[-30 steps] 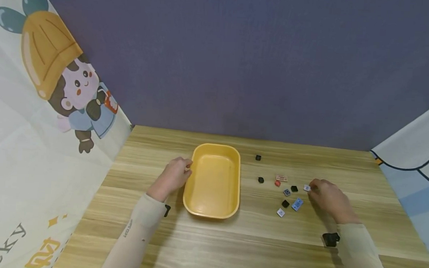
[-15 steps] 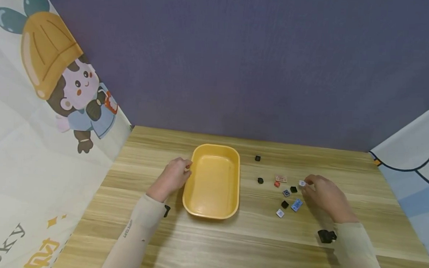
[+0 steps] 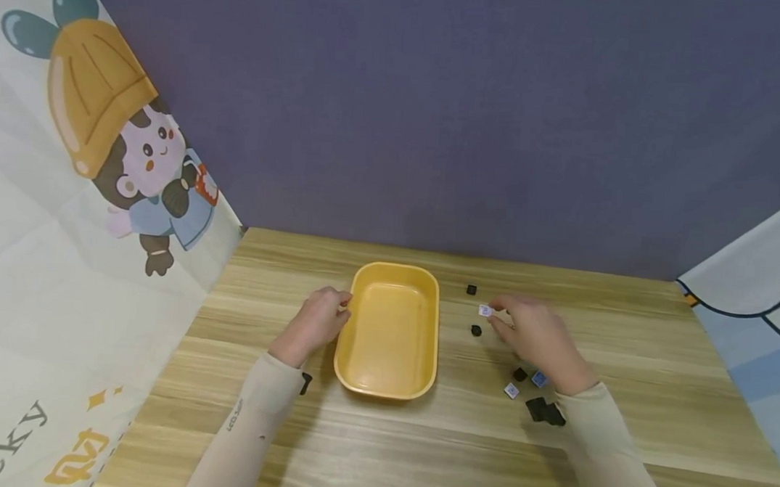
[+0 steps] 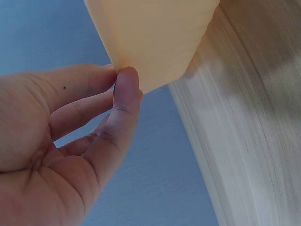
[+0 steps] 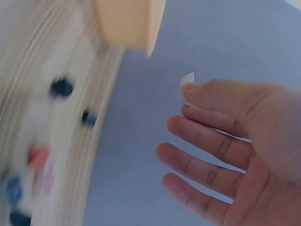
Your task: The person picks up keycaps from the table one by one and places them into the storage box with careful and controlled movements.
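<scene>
My left hand (image 3: 314,324) pinches the left rim of a yellow rectangular tray (image 3: 386,338). In the left wrist view the thumb and a finger press the wall of the tray (image 4: 155,37) between them. Thumb and fingertips of my right hand (image 3: 542,341) pinch a small white keycap (image 3: 485,310) with a blue marking, held to the right of the tray. The right wrist view has the white keycap (image 5: 189,79) mostly behind the thumb, the other fingers spread below it. Nothing lies inside the tray.
Two black keycaps lie on the wooden table near the tray, the farther one (image 3: 471,289) and the nearer one (image 3: 475,331). Under the right hand are another black keycap (image 3: 520,374), a white one (image 3: 511,390) and a blue one (image 3: 539,379). A red piece (image 5: 38,155) appears blurred.
My right hand has lifted the white keycap and carried it left toward the tray, now covering several of the loose pieces. The left hand keeps its hold on the rim.
</scene>
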Action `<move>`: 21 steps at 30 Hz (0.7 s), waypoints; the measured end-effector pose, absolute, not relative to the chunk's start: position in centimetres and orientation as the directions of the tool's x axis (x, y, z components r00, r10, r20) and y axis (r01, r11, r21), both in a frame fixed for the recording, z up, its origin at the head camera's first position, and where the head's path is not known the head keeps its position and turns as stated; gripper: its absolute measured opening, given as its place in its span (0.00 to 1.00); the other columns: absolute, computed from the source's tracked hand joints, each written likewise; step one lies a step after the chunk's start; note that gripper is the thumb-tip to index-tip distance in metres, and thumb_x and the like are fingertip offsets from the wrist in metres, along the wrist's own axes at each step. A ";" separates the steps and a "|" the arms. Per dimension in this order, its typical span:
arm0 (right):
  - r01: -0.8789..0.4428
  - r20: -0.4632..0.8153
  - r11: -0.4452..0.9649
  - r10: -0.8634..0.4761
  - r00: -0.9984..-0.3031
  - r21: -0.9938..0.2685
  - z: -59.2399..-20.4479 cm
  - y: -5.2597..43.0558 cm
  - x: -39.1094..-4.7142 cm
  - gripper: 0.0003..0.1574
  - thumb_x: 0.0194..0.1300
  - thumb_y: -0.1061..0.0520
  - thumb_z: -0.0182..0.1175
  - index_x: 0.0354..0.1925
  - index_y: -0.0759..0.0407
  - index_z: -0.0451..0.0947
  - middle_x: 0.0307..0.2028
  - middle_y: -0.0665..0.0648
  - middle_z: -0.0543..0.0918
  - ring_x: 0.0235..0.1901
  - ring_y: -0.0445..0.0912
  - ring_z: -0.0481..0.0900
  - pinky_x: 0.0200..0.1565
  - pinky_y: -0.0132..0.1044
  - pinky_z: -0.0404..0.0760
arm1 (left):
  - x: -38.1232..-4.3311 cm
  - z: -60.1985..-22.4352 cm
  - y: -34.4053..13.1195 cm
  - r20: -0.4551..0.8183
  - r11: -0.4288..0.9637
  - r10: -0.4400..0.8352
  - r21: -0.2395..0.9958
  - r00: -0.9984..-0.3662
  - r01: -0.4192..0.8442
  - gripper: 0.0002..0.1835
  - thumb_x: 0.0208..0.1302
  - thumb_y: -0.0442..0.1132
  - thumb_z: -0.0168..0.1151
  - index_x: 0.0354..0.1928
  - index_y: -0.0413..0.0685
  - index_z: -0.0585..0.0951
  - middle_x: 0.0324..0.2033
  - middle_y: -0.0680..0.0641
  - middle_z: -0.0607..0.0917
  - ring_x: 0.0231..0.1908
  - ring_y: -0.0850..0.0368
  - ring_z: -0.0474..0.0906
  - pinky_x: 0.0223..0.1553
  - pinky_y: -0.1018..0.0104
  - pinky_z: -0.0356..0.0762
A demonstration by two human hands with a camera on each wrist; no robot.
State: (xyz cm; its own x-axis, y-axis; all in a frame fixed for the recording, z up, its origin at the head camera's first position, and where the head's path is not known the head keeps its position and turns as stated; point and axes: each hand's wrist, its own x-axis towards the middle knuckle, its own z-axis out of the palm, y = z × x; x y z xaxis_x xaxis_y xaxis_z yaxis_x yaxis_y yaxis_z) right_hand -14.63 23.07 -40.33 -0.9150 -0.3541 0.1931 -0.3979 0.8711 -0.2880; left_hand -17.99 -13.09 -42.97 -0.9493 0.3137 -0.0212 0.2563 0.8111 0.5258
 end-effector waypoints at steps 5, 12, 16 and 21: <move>-0.470 0.233 0.839 -0.417 -0.879 -0.273 -40.4 19.7 -15.2 0.14 0.64 0.56 0.70 0.48 0.59 0.83 0.42 0.57 0.86 0.39 0.52 0.84 0.37 0.49 0.86 | -18.0 -43.0 -13.1 -0.016 0.815 0.316 0.516 -0.949 0.263 0.18 0.66 0.29 0.64 0.57 0.30 0.80 0.44 0.35 0.81 0.44 0.43 0.82 0.42 0.62 0.87; -0.524 0.244 0.806 -0.469 -0.849 -0.275 -40.1 16.5 -15.4 0.15 0.65 0.53 0.69 0.47 0.58 0.84 0.44 0.56 0.86 0.41 0.52 0.84 0.41 0.49 0.86 | -18.0 -42.9 -13.1 -0.009 0.813 0.320 0.516 -0.947 0.270 0.18 0.65 0.28 0.65 0.56 0.28 0.80 0.44 0.34 0.81 0.44 0.42 0.83 0.42 0.61 0.87; -0.538 0.245 0.792 -0.482 -0.841 -0.288 -40.0 15.8 -15.3 0.13 0.65 0.54 0.69 0.46 0.58 0.84 0.43 0.56 0.86 0.41 0.52 0.84 0.42 0.49 0.85 | -18.0 -42.9 -13.0 -0.016 0.817 0.311 0.514 -0.950 0.259 0.18 0.66 0.29 0.65 0.57 0.29 0.80 0.45 0.34 0.81 0.44 0.43 0.83 0.42 0.62 0.87; -0.533 0.232 0.794 -0.482 -0.845 -0.293 -40.1 15.4 -15.3 0.15 0.65 0.54 0.69 0.48 0.60 0.83 0.43 0.57 0.85 0.41 0.52 0.83 0.41 0.48 0.86 | -18.0 -42.9 -13.0 -0.016 0.820 0.308 0.512 -0.951 0.257 0.18 0.67 0.29 0.64 0.57 0.30 0.80 0.44 0.35 0.81 0.44 0.44 0.82 0.42 0.63 0.87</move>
